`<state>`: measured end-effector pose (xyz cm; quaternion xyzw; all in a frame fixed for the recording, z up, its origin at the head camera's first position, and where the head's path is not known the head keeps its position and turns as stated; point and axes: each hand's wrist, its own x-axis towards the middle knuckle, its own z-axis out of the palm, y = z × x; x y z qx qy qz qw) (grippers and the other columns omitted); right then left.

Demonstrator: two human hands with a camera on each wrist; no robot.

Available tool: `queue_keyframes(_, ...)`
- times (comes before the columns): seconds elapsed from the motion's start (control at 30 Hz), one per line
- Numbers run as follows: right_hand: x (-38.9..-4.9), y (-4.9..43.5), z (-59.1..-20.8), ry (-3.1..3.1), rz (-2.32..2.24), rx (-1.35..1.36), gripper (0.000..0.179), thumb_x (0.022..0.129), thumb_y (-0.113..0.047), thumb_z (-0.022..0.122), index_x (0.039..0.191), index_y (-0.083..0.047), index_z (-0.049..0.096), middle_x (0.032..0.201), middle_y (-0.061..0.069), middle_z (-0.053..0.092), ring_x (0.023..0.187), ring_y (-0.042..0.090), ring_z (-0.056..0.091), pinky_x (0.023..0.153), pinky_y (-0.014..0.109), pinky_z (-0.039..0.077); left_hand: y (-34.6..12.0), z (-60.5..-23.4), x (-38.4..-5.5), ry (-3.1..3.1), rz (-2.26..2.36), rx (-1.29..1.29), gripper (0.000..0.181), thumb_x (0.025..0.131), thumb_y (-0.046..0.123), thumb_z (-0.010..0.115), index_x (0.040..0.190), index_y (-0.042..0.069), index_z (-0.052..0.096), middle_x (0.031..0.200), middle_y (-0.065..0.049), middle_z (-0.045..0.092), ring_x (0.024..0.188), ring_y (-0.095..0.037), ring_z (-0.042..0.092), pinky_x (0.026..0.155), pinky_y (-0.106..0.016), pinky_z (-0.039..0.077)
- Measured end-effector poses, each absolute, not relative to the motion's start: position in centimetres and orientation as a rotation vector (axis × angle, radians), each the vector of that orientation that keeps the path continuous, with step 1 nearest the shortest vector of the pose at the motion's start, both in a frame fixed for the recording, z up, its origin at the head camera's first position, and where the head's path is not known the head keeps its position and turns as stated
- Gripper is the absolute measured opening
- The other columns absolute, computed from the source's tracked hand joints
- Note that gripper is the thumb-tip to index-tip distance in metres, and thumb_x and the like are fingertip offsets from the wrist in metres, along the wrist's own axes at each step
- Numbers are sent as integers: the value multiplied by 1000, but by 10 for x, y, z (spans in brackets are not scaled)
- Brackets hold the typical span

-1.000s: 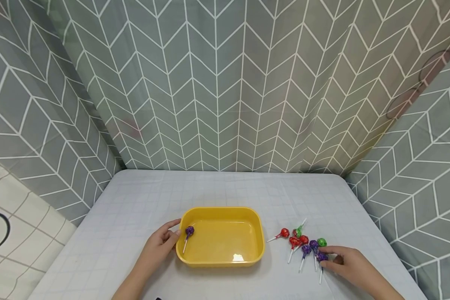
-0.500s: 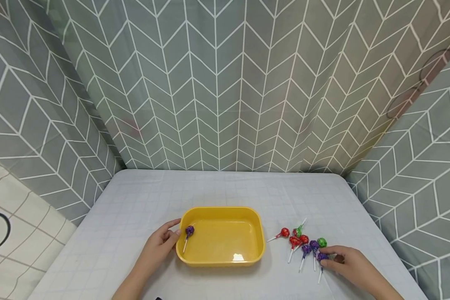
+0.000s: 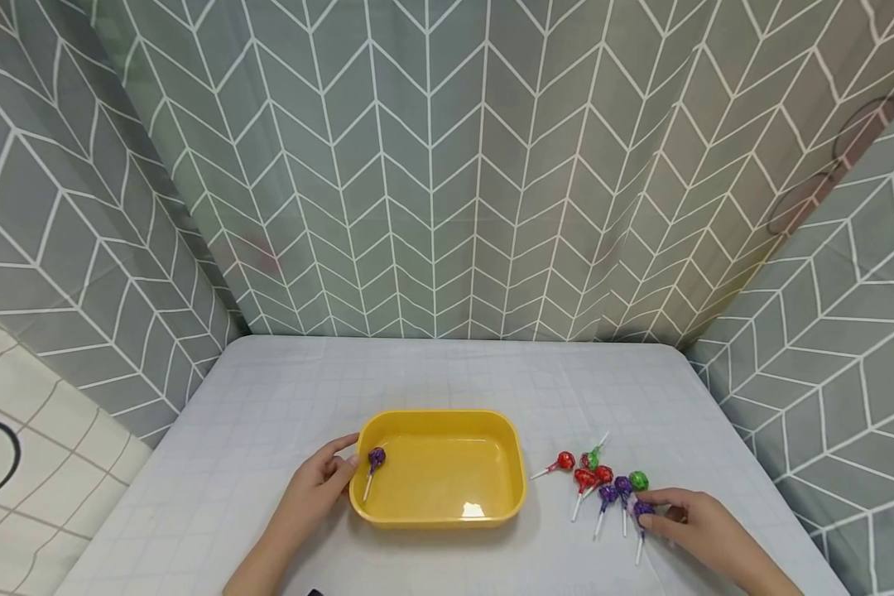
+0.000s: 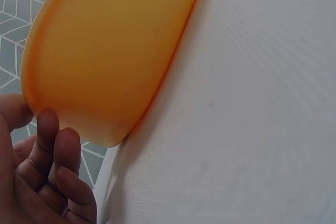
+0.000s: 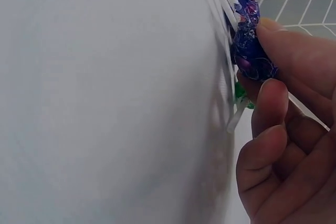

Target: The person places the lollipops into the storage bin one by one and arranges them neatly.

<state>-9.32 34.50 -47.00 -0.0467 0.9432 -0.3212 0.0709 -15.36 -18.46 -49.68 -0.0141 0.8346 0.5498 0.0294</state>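
In the head view my left hand (image 3: 314, 488) is at the left end of a yellow tray (image 3: 439, 524), thumb at the rim. The left wrist view has the tray's outer wall (image 4: 105, 61) close up, my fingertips (image 4: 48, 119) against its end. One purple lollipop (image 3: 376, 458) lies inside the tray at the left. On the right, my right hand (image 3: 689, 526) pinches another purple-wrapped lollipop (image 5: 251, 56) by its head between thumb and index finger. Its white stick points toward the near edge in the head view. Two more purple lollipops (image 3: 608, 495) lie just left of those fingers.
Several red and green lollipops lie close by on the white cloth (image 3: 447, 377), including a red one (image 3: 564, 461) nearest the tray and a green one (image 3: 638, 481) beside the right fingers. Patterned grey curtains (image 3: 447, 207) stand behind and at both sides. A small dark object (image 3: 314, 593) shows at the bottom edge.
The purple lollipop in my right fingers has turned and shifted slightly, its stick swinging first left and then back right. My left hand and the tray have stayed put.
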Motion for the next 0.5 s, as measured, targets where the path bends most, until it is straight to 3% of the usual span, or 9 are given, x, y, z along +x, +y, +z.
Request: queue_keyframes(0.5,-97,349,-457,2901,-953,-208,37,81,-43,62,107,-16,65,80,-7,61,62,4,50,53,23,41,-184,-496,-153,2578,1704,-42,35,84,45,58,118,39,51,72,-6,59,61,-23,54,53,-29,46)
